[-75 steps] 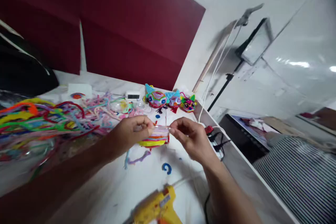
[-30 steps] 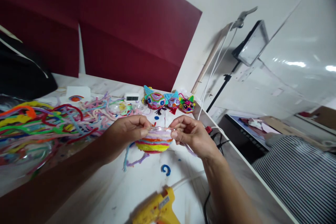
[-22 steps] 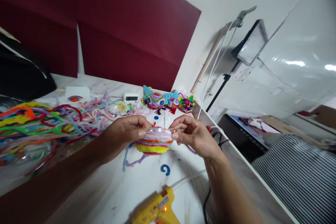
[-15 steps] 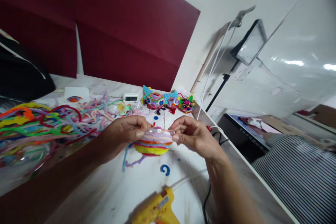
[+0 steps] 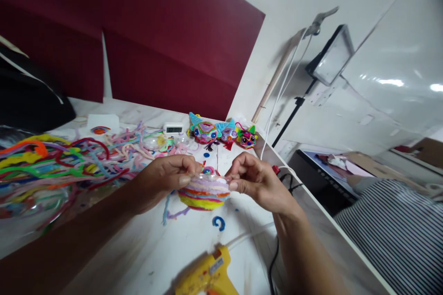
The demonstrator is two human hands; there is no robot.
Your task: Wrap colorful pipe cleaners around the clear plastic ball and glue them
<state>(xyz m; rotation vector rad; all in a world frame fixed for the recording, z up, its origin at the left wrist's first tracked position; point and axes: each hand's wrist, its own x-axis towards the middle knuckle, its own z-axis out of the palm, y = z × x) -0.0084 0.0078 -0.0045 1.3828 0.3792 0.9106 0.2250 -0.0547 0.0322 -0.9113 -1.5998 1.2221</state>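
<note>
White tabletop (image 5: 148, 244), striped fuzzy piece (image 5: 204, 196) lower than earlier, pinched by left hand (image 5: 165, 179) and right hand (image 5: 255, 183)

Your rounded, fuzzy pipe-cleaner piece (image 5: 204, 195) is banded in lilac, orange, blue, crimson and yellow. From it, at six o'clock, you have a yellow plastic glue gun (image 5: 204, 276) touched with orange; between nine and ten, long fuzzy pipe cleaners (image 5: 64, 176) mixing green, red, yellow and pink; near twelve, a flat maroon panel (image 5: 173, 41); at three, a black-and-white striped cloth garment (image 5: 391, 221).
</note>
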